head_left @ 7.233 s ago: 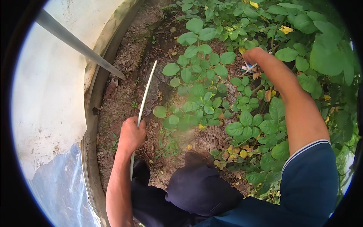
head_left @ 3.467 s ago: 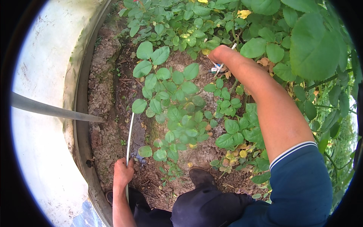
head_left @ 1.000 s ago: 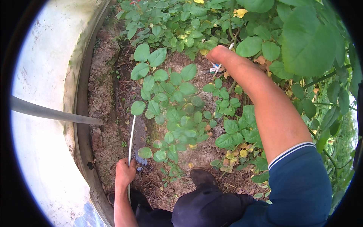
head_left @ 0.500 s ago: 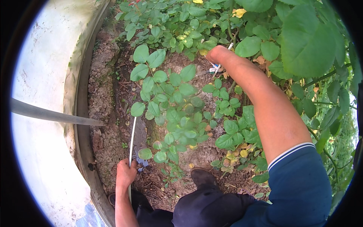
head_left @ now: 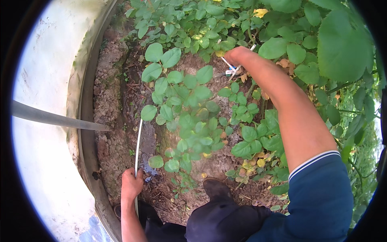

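Observation:
My left hand (head_left: 132,183) is closed around a thin white tube (head_left: 139,145). The tube runs up behind the leaves of a rose-like plant (head_left: 177,101) and down past my wrist. On the far side, my right hand (head_left: 237,55) reaches low among the stems, its fingers hidden behind the wrist and foliage. Just below that hand are thin white sticks (head_left: 234,74) and a small blue-and-white piece (head_left: 231,71) too small to name. Whether the right hand grips any of these I cannot tell.
A curved grey edge (head_left: 86,141) with whitish sheeting (head_left: 44,161) borders the soil at left. A grey pole (head_left: 60,122) slants across it into the ground. Dense leafy bushes (head_left: 310,52) crowd the far and right sides. My dark shoe (head_left: 217,188) stands on the soil.
My right hand appears slightly farther right, and more of the white sticks beside it shows. The white tube in my left hand has shifted a little to the left.

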`<state>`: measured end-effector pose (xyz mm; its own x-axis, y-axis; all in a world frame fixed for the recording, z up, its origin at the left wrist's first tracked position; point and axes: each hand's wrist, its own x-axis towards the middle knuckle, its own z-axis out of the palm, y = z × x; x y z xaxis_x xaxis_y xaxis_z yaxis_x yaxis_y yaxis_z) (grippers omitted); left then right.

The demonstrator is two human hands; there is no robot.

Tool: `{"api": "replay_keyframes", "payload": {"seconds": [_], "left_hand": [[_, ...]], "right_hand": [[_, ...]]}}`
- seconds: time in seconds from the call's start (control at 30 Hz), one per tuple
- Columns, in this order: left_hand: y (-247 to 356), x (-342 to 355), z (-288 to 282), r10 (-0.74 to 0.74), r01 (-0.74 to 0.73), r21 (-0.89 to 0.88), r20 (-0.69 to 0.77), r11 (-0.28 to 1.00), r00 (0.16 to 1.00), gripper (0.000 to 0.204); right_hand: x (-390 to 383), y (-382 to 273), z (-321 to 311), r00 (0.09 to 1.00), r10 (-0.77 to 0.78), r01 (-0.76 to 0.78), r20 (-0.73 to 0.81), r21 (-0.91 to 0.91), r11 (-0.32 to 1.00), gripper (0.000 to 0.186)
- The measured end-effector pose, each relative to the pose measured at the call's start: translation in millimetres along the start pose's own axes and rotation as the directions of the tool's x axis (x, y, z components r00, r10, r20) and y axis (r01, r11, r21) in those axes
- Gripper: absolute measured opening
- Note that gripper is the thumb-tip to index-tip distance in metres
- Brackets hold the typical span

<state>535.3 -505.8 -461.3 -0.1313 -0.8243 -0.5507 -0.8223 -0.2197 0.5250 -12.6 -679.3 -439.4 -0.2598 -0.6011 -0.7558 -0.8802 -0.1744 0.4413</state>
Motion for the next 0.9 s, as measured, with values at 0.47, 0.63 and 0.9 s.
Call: {"api": "replay_keyframes", "payload": {"seconds": [0.47, 0.63, 0.9], "left_hand": [[7.3, -3.3, -6.7, 0.031, -0.032, -0.026, -0.018, 0.999, 0.999, 0.031], [8.3, -1.7, -5.7, 0.052, -0.052, -0.002, -0.015, 0.999, 0.999, 0.03], [17.5, -1.2, -3.8, 0.067, -0.068, 0.033, 0.013, 0.997, 0.998, 0.027]], "right_hand": [[45.1, 19.1, 14.5, 0.979, -0.182, 0.185, 0.091, -0.03, 0.982, 0.041], [51.4, 18.6, 11.6, 0.982, -0.183, 0.183, 0.038, -0.009, 0.983, 0.039], [39.0, 10.3, 9.7, 0.99, -0.127, 0.131, 0.065, -0.07, 0.989, 0.035]]}}
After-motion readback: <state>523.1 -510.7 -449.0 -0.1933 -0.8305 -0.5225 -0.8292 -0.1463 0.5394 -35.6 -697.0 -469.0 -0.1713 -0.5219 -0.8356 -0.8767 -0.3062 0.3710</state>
